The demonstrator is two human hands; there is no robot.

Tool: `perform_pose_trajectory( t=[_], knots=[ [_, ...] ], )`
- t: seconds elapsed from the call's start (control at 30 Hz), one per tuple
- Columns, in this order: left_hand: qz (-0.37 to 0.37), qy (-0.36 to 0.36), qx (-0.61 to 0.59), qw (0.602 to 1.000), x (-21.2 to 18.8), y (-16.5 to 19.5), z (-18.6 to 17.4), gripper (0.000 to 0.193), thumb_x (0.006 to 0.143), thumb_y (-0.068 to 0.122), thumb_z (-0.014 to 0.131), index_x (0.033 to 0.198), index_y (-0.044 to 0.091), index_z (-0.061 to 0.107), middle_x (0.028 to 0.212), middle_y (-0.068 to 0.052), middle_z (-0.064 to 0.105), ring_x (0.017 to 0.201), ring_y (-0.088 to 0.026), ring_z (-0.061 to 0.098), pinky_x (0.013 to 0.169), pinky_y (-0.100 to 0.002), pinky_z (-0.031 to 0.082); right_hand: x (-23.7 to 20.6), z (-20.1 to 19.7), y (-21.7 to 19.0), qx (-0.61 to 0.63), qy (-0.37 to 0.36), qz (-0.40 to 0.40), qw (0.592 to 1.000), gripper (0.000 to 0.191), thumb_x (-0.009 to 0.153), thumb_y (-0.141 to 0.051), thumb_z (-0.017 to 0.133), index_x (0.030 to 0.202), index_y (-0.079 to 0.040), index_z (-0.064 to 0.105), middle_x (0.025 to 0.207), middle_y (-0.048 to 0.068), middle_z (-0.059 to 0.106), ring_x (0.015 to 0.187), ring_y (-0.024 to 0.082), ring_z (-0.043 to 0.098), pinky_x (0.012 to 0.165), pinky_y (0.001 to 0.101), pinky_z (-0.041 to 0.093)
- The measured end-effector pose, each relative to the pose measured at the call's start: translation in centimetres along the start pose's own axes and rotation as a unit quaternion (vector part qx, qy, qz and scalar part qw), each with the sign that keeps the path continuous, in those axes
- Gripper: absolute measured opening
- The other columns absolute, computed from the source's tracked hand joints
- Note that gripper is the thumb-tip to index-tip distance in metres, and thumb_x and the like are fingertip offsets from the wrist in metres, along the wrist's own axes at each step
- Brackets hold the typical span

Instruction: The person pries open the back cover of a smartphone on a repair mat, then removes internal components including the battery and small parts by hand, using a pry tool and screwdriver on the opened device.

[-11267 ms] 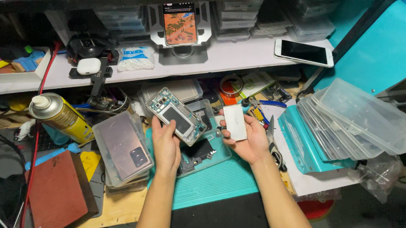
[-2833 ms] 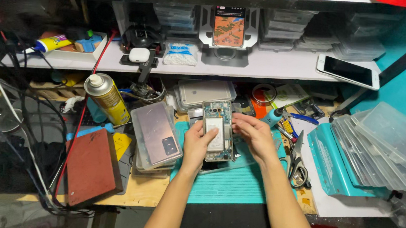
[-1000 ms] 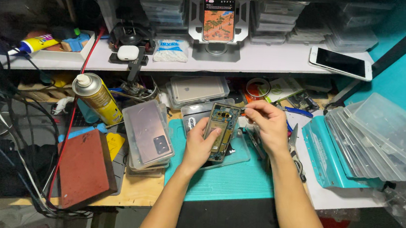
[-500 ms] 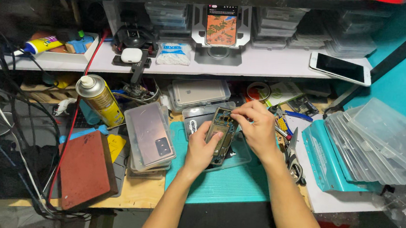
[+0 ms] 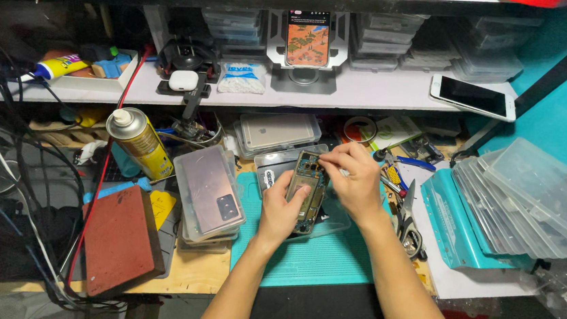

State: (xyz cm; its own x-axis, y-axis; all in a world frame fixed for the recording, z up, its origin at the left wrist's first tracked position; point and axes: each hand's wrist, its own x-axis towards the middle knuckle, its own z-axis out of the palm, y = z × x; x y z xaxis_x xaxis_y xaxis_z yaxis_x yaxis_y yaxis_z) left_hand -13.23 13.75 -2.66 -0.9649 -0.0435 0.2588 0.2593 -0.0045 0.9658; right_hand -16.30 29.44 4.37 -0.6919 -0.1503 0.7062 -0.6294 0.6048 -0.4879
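Teal matting (image 5: 315, 265) lies under your hands, and over it your left hand (image 5: 280, 210) grips the opened phone body (image 5: 308, 190) from below, thumb pressed on its face, fingers curled round its left edge. You hold that phone body upright and slightly tilted, its circuit side towards you. Your right hand (image 5: 356, 183) is pinched narrow at the phone's top edge, thumb and forefinger together on some small part too tiny to make out.

Just beneath the phone sits a shallow clear plastic tray (image 5: 333, 218); what it holds is hidden by your hands. Behind your fingers, another clear box (image 5: 279, 133) holds a pale phone back lying flat. Left of your left hand, a stack of clear cases (image 5: 208, 204) carries a pinkish phone back panel (image 5: 207, 190) on top, camera cutout near its lower right. Further left stand a yellow spray can (image 5: 140, 143) and a red-brown block (image 5: 119, 241).

To the right of your right hand lie scissors (image 5: 408, 218) and tweezers, then a leaning stack of empty clear lidded boxes (image 5: 533, 202) on teal trays. Well above, on the shelf, a lit phone (image 5: 308, 38) stands in a holder, with small drawer boxes (image 5: 382, 41) beside it.
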Motion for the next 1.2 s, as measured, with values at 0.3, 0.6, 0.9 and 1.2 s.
perform_pose_trajectory(
  t=[0.3, 0.6, 0.9, 1.2],
  knots=[
    [-0.004, 0.012, -0.027, 1.0, 0.3, 0.3, 0.3, 0.027, 0.095, 0.009, 0.068, 0.119, -0.001, 0.065, 0.096, -0.008, 0.077, 0.085, -0.01, 0.07, 0.075, -0.029, 0.057, -0.9, 0.4, -0.7, -0.114, 0.012, -0.133, 0.984, 0.03, 0.082, -0.007, 0.077, 0.112, -0.004, 0.075, 0.106, 0.012, 0.066, 0.091, 0.029, 0.062, 0.079, 0.041, 0.051],
    [-0.052, 0.011, -0.066, 0.996, 0.1, -1.2, 0.2, 0.025, 0.095, 0.009, 0.067, 0.119, 0.0, 0.066, 0.097, -0.007, 0.076, 0.086, -0.01, 0.07, 0.074, -0.027, 0.057, -1.9, 1.5, 0.7, -0.013, 0.045, -0.039, 0.998, 0.022, 0.085, -0.005, 0.076, 0.107, -0.007, 0.075, 0.114, 0.011, 0.07, 0.098, 0.025, 0.065, 0.086, 0.0354, 0.054],
    [-0.045, -0.016, -0.093, 0.995, 0.3, -1.9, 0.4, 0.026, 0.095, 0.007, 0.067, 0.12, -0.001, 0.064, 0.102, -0.007, 0.076, 0.09, -0.01, 0.07, 0.079, -0.026, 0.057, -1.2, 2.3, 4.0, 0.341, -0.065, 0.295, 0.89, 0.028, 0.088, -0.004, 0.075, 0.116, 0.001, 0.074, 0.096, 0.006, 0.075, 0.083, 0.008, 0.068, 0.075, 0.0233, 0.054],
    [-0.041, -0.031, -0.101, 0.994, -0.1, -1.7, 0.3, 0.027, 0.096, 0.005, 0.066, 0.121, -0.001, 0.064, 0.104, -0.007, 0.076, 0.092, -0.01, 0.07, 0.08, -0.026, 0.057, -1.8, 3.2, 6.1, 0.395, -0.065, 0.361, 0.842, 0.022, 0.086, -0.002, 0.073, 0.107, 0.004, 0.075, 0.089, 0.006, 0.077, 0.075, 0.008, 0.068, 0.068, 0.0222, 0.052]
  ],
)
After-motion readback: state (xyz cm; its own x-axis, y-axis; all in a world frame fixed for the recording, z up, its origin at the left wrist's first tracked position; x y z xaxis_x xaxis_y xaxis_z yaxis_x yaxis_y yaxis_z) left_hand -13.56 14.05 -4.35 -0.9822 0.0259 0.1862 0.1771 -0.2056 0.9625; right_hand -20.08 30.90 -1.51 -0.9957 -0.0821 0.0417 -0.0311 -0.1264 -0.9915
